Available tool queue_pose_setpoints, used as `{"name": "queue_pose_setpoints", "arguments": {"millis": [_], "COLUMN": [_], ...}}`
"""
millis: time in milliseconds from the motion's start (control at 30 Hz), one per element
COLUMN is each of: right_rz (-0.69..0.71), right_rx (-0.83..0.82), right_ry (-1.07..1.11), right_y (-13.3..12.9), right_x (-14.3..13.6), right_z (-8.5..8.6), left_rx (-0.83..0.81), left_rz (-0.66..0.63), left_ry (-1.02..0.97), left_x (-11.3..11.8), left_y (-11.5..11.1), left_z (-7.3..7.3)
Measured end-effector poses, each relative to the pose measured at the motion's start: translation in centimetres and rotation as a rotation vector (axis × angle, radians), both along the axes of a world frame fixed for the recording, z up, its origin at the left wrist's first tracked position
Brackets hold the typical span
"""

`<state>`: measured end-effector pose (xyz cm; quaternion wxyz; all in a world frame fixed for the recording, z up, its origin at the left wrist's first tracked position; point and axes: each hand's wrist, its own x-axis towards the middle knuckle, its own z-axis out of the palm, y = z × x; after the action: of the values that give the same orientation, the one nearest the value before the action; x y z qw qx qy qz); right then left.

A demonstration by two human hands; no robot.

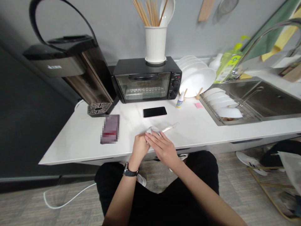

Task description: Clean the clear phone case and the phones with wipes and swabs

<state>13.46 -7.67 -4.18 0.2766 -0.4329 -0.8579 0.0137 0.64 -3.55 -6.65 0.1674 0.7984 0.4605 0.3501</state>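
Observation:
Close to the counter's front edge, my left hand (140,145) is closed around a crumpled white cloth (152,129). My right hand (164,148) lies across it with bent fingers pressed together, gripping the same cloth and touching the left fingers. What the cloth may cover is hidden by my hands. Just beyond my right fingertips, a thin clear strip-like thing (169,127) rests on the counter; its kind cannot be made out. A phone (154,112) with a dark screen lies farther back, and a small spray bottle (180,99) stands right of it.
A blurred-out purple packet (111,128) lies on the white counter (70,141). Behind it stand a water dispenser (94,72) and a toaster oven (145,86) bearing a utensil cup (155,44). Rightward are plates (197,83), a pink note (198,105) and a sink (277,100).

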Motion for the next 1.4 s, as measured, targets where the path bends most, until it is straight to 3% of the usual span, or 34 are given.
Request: {"name": "queue_pose_setpoints", "arguments": {"millis": [167,333,433,533,733,933,1167,1267,1400], "right_rz": [-0.112,-0.303,-0.352,-0.347,-0.164,-0.116,-0.330,-0.376,-0.419], "right_rx": [0.037,0.067,0.054,0.031,-0.034,0.004,0.108,0.100,0.061], "right_ry": [0.056,0.122,0.140,0.138,-0.010,-0.056,0.125,0.182,0.233], "right_y": [1.3,2.8,2.4,1.1,-0.8,0.2,2.0,1.9,0.6], "right_x": [3.4,6.4,5.8,3.2,-0.7,1.6,6.0,5.5,2.4], "right_z": [-0.2,-0.2,-0.2,-0.2,0.6,0.9,0.5,0.2,-0.1], "left_rx": [-0.089,-0.094,-0.095,-0.082,-0.045,-0.052,-0.071,-0.078,-0.076], "left_rz": [0.009,0.003,0.011,0.018,0.079,0.070,0.049,0.044,0.041], "left_ry": [-0.080,-0.126,-0.133,-0.089,0.044,0.025,-0.042,-0.048,-0.031], "left_x": [0.9,1.4,1.5,1.3,0.5,0.6,1.5,1.6,1.4], "left_y": [-0.4,-0.4,-0.3,-0.3,-0.1,-0.2,-0.3,-0.4,-0.4], "left_z": [1.6,1.9,1.9,1.7,0.8,1.1,1.8,1.9,1.7]}}
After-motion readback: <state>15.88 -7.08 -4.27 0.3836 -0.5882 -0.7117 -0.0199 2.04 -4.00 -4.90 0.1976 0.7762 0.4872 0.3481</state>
